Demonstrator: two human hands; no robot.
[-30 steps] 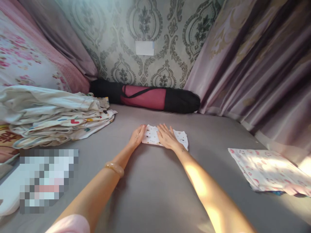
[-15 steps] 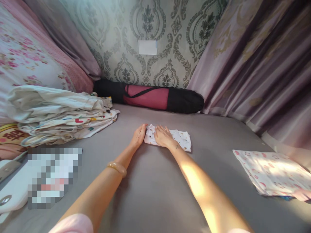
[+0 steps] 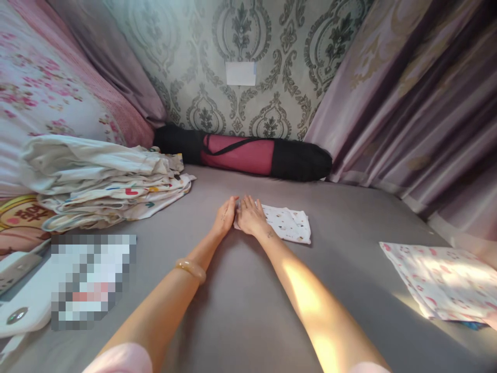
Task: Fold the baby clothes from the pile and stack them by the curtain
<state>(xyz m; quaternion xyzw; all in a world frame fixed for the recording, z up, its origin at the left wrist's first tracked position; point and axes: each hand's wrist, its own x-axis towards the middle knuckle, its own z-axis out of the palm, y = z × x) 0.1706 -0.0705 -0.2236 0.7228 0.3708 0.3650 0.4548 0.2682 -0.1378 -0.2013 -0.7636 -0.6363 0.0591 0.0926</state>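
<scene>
A small white folded cloth [image 3: 289, 224] with a scattered print lies on the grey sheet ahead of me. My right hand [image 3: 251, 215] rests flat on its left part, fingers stretched out and pointing away from me. On edge against the cloth's left end stands my left hand [image 3: 225, 215], its fingers straight and its palm turned inward. The two hands nearly meet, and they hide the cloth's left end. A pale bangle [image 3: 191, 270] sits on my left forearm.
Creased pale clothes [image 3: 112, 181] are piled at the left, near a white flat object [image 3: 27, 305]. Along the wall lies a black and dark-pink long bag [image 3: 240, 155]. Another folded printed cloth [image 3: 442, 277] lies at the right, partly sunlit.
My right hand has slid left across the cloth towards my left hand, uncovering more of the cloth's middle. My left hand stays at the left end. The view has shifted slightly.
</scene>
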